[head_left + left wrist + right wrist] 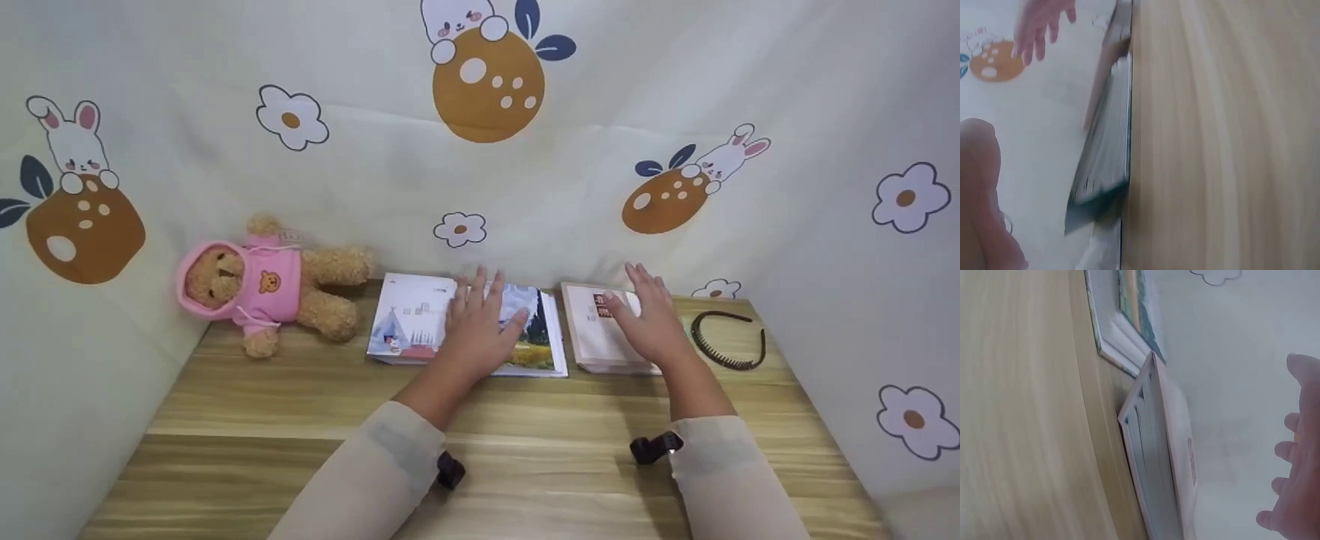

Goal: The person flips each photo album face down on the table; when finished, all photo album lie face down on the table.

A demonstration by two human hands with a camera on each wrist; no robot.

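My left hand is spread over a book with a colourful landscape cover, fingers extended. Beside it on the left lies a white book with a tent drawing, partly covered by that hand. My right hand is held with straight fingers above a pale book with a dark red title block. In the right wrist view, wall shows between the right hand and the pale book, so they look apart. Neither hand grips anything.
A teddy bear in a pink hoodie lies on its back at the far left. A dark toothed headband lies right of the pale book. The wooden table meets a patterned cloth behind the books and at both sides.
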